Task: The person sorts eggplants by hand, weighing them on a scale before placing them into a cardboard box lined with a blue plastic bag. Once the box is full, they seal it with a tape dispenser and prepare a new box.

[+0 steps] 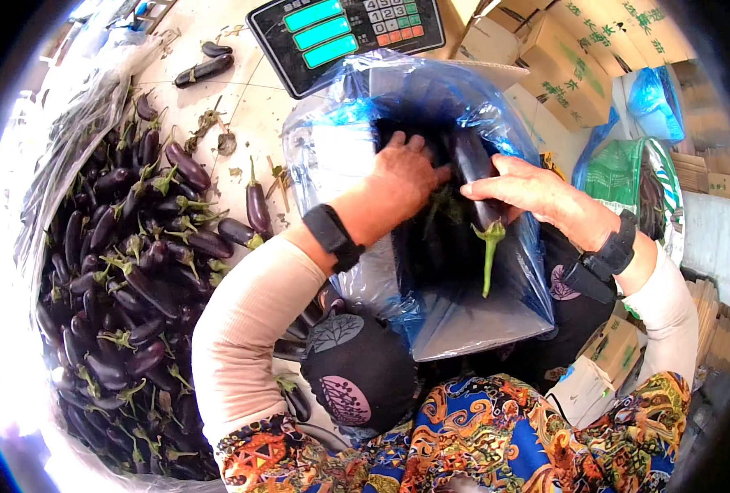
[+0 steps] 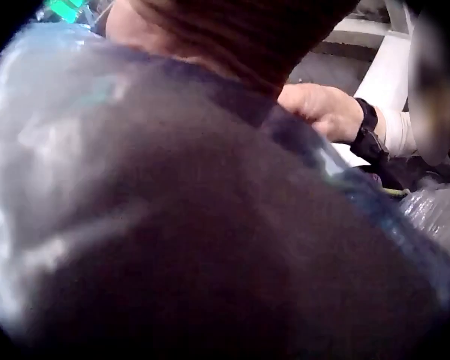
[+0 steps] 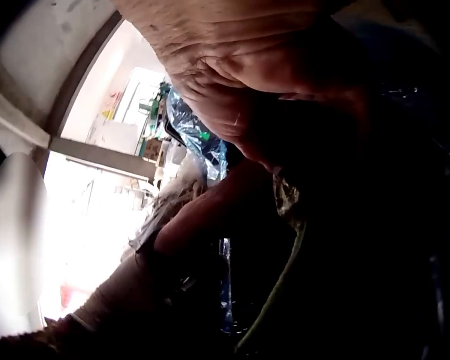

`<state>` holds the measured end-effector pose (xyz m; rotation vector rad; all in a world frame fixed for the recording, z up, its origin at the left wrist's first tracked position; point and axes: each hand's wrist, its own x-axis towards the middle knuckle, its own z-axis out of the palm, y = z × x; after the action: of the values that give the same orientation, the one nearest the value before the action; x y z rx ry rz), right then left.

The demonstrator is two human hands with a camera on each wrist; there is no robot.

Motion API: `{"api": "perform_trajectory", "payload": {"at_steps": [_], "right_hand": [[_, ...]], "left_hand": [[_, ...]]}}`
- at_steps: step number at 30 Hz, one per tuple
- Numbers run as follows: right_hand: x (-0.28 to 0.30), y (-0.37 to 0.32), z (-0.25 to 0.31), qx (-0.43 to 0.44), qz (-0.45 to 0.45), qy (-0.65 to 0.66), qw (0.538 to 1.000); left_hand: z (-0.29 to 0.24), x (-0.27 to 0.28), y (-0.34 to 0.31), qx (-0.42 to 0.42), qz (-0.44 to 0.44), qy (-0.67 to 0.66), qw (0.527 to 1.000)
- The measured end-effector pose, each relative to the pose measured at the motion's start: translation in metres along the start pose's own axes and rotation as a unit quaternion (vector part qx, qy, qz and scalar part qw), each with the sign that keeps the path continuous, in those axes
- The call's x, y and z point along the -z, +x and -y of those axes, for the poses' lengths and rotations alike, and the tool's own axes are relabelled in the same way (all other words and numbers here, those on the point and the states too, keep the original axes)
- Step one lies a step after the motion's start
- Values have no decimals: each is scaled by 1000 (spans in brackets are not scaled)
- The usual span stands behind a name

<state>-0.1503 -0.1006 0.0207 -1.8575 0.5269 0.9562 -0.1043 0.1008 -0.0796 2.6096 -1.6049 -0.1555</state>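
Note:
In the head view, my right hand (image 1: 545, 193) grips a dark purple eggplant (image 1: 470, 160) near its stem end, thumb across the top. Its green stem (image 1: 489, 259) points toward my body; the right wrist view shows the stem (image 3: 289, 266) hanging below the palm in shadow. My left hand (image 1: 407, 174) reaches into the box lined with a blue plastic bag (image 1: 324, 140), its fingers spread over the dark inside. More eggplants lie dimly in the box's shadow below both hands. The plastic blocks most of the left wrist view, and the left fingers are hidden there.
A big heap of eggplants (image 1: 135, 304) on plastic sheeting covers the left side. A few loose eggplants (image 1: 204, 71) lie on the floor. Beyond the box stands a digital scale display (image 1: 320, 37). Printed cartons (image 1: 566, 70) and a green sack (image 1: 619, 174) are at the right.

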Motion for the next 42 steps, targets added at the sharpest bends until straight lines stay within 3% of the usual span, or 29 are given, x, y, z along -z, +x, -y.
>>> {"api": "perform_trajectory", "payload": {"at_steps": [3,4,5,6,8,10,12,14,15,16,18,19,20,21,22,23,24,25,28,29,31,33,34,35,36,37,38,40,42], "right_hand": [[1,9,3,19,-18,-33,999],[8,15,-13,79,6,25,997],[3,19,-7,31,-10,2,999],[-3,24,0,-14,-25,-24,999],[-12,43,-2,91,4,-135,987],[-15,85,-23,87,-84,-189,974],[-6,104,-35,84,-25,-131,987],[-13,92,-29,43,-108,-163,980],[-16,89,-24,103,-96,-198,970],[-19,81,-19,91,-157,-367,912],[-24,68,-2,76,-155,-450,876],[-28,59,9,88,-160,-483,856],[-33,53,13,99,-165,-515,836],[-32,53,5,178,-207,-510,815],[-29,56,0,197,-197,-481,832],[-25,63,-3,218,-184,-451,846],[-18,70,-10,237,-172,-420,859],[-5,91,-41,279,-230,-451,816],[-24,66,-15,209,-214,-401,866],[-25,66,-17,200,-214,-431,854],[-27,66,-19,182,-212,-488,827],[-26,67,10,24,-133,-323,937],[-27,61,28,-55,-92,-230,967],[-31,53,42,-52,-72,-198,976],[-18,70,6,111,-90,-342,929],[-5,87,-30,257,-157,-484,822],[-22,75,-22,216,-193,-501,815],[-28,72,-11,185,-189,-512,817],[-32,64,0,142,-182,-546,805]], "left_hand": [[-17,1,7,-6,-23,98,995],[-22,3,7,-9,-6,111,994],[-23,-1,4,-10,-78,97,992],[-24,-4,4,7,-61,55,997],[-20,-11,-3,30,-90,19,995],[-19,-23,-16,39,-224,56,972],[-30,-1,-15,71,-87,-6,994],[-31,16,-25,50,-53,-32,997],[-31,28,-32,36,-13,-36,999],[-27,28,-39,24,-88,-120,989],[-16,27,-53,-13,-238,-279,930],[-7,24,-66,-18,-381,-386,840],[7,29,-85,40,-413,-398,818],[22,22,-106,176,-429,-382,799],[37,15,-127,305,-429,-376,763],[60,-23,-147,411,-422,-427,686],[78,-46,-168,478,-411,-359,689],[98,-92,-193,521,-350,-278,727],[113,-169,-230,573,-178,-86,795],[112,-170,-228,617,-61,-141,772],[116,-180,-220,620,-35,-114,775],[123,-178,-211,635,-17,-109,765],[131,-169,-209,658,-9,-178,732],[135,-162,-209,651,-52,-233,721],[141,-157,-214,642,-94,-286,705],[146,-173,-229,569,-189,-575,557],[140,-155,-236,484,-213,-725,441],[107,-112,-233,345,-337,-810,333],[82,-76,-227,205,-349,-859,312]]}}
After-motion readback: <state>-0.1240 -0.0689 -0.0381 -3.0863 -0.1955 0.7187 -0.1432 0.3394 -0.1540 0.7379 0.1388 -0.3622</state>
